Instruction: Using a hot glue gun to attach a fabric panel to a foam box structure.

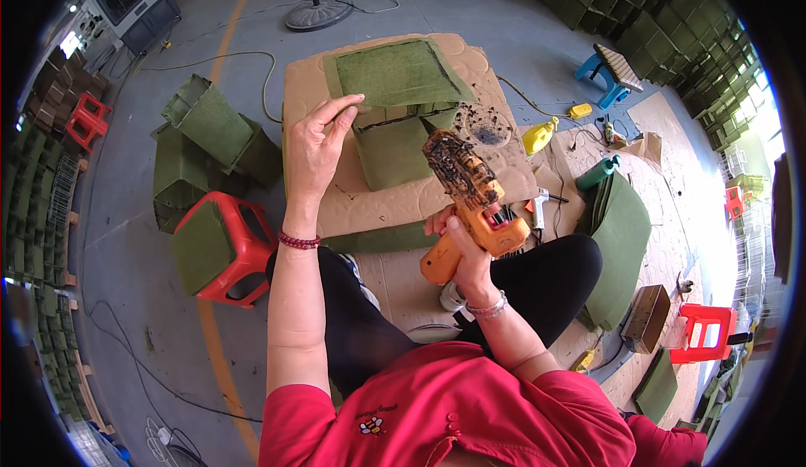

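Right of centre: right hand, wrapped round orange pistol-shaped tool. Left of centre: left hand, thumb and forefinger nearly together at green panel, hold impossible to tell.

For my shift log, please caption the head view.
Right hand grips a grimy orange glue gun, left hand at the edge of a green felt panel.

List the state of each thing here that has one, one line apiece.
Left grip: at the upper green panel's edge, pinch unclear.
Right grip: closed around the orange gun-shaped tool.
Orange gun-shaped tool: held tilted, front crusted dark.
Upper green panel: dark line near its right edge.
Cardboard: spotted dark at right.
Nearest red stool: upright, green sheet on its seat.
Blue stool: upright.
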Demonstrator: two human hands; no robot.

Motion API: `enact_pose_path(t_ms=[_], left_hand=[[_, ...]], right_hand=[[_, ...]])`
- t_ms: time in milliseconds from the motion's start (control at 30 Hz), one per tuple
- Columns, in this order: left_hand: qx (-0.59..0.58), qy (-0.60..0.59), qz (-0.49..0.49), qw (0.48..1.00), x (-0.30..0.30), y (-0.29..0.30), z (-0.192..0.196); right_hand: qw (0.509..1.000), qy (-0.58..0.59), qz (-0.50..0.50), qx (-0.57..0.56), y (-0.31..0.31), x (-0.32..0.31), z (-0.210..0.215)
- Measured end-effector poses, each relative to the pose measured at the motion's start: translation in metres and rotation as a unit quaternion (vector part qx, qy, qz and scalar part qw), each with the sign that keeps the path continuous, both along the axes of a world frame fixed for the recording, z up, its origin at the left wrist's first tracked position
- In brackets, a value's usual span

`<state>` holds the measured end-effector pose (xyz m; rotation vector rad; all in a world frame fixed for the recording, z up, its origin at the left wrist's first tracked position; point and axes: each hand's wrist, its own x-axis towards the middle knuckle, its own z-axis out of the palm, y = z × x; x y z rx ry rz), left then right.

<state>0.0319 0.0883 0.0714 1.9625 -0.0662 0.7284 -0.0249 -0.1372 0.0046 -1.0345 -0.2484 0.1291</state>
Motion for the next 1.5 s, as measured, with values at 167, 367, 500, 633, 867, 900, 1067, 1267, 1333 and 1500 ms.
enact_pose_path(t_ms=[167, 367, 500, 633, 867, 900, 1067, 1267, 1333, 1500], left_hand=[[0.001, -0.003, -0.001, 1.000, 0.000, 0.002, -0.002], [0.001, -0.039, -0.001, 0.999, 0.003, 0.003, -0.006], [-0.002, -0.029, 0.001, 1.000, 0.004, 0.001, -0.004], [0.000, -0.035, 0.001, 0.999, 0.004, 0.001, -0.006], [0.003, 0.001, 0.006, 1.000, 0.000, -0.001, 0.001], [0.004, 0.002, 0.008, 1.000, 0.000, -0.001, 0.001], [-0.005, 0.003, 0.004, 1.000, 0.001, 0.000, -0.002], [-0.012, -0.017, 0.001, 1.000, 0.001, 0.000, -0.002], [-0.008, 0.005, 0.003, 1.000, 0.002, -0.001, -0.001], [-0.018, -0.014, -0.002, 1.000, 0.001, -0.001, -0.001]], right_hand=[[1.000, 0.002, -0.003, 0.009, 0.004, 0.000, 0.003], [0.999, 0.004, -0.038, -0.010, -0.008, 0.007, 0.002], [1.000, -0.008, -0.018, -0.011, -0.007, 0.006, -0.002], [1.000, -0.006, 0.003, -0.012, 0.005, -0.001, 0.005], [1.000, -0.012, -0.008, 0.020, -0.009, 0.007, -0.004], [1.000, -0.013, -0.008, 0.019, -0.012, 0.008, -0.004], [0.998, 0.005, -0.043, 0.037, -0.020, 0.016, 0.000], [0.997, 0.014, -0.066, 0.036, -0.023, 0.019, 0.001], [0.998, 0.010, -0.051, 0.041, -0.025, 0.021, 0.000], [0.998, 0.026, -0.043, 0.040, -0.024, 0.027, 0.008]])
